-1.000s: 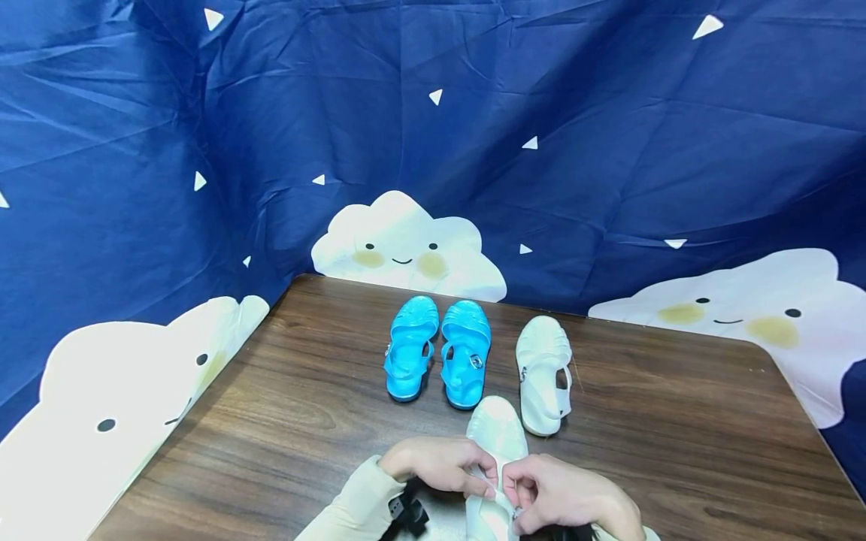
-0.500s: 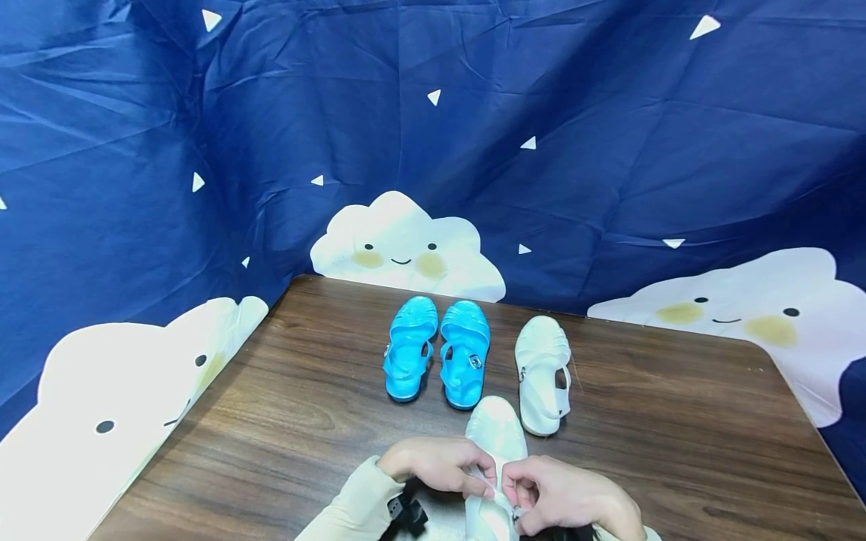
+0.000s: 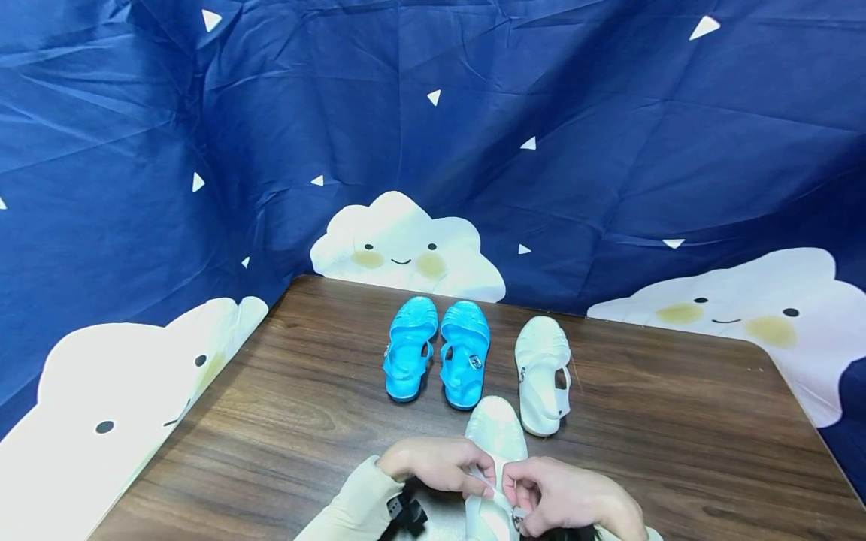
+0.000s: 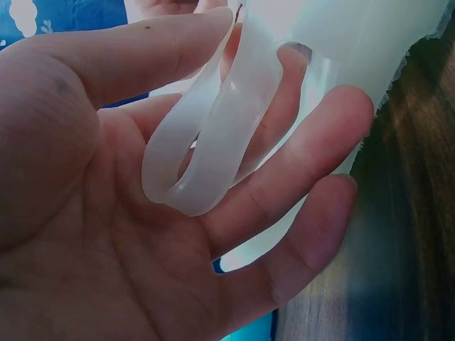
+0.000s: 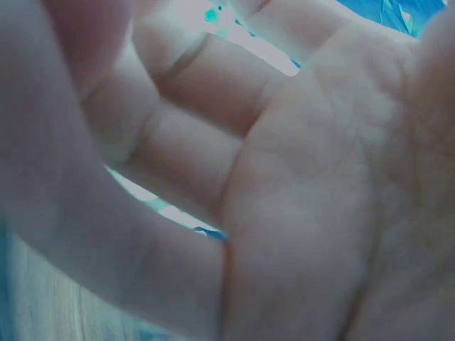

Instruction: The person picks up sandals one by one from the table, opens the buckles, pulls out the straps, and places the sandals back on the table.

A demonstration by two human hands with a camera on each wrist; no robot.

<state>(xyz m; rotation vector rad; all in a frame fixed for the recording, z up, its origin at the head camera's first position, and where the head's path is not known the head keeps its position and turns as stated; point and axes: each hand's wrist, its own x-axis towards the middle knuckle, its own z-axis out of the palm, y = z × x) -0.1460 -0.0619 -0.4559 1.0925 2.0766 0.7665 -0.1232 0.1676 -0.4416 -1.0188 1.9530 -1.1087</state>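
Observation:
A white sandal (image 3: 496, 430) lies toe-away at the near side of the table, under both hands. My left hand (image 3: 443, 464) pinches its translucent strap (image 4: 238, 117) between thumb and finger; in the left wrist view the strap bends back in a loop across the palm. On the sandal's right side, my right hand (image 3: 568, 492) has its fingers curled in at the small metal buckle (image 3: 519, 517) and pinches the sandal there. The right wrist view is filled by the palm and bent fingers, which hide the exact grip. The sandal's heel runs past the lower edge of the head view.
A second white sandal (image 3: 543, 376) stands just beyond the right hand. Left of it are two blue sandals (image 3: 413, 338), side by side. All rest on a brown wooden table (image 3: 325, 376), with a blue cloud-print curtain (image 3: 379, 113) along its back and left sides.
The right hand shifts very slightly at the buckle, and a little more of the metal shows. The left hand and the sandals hold still.

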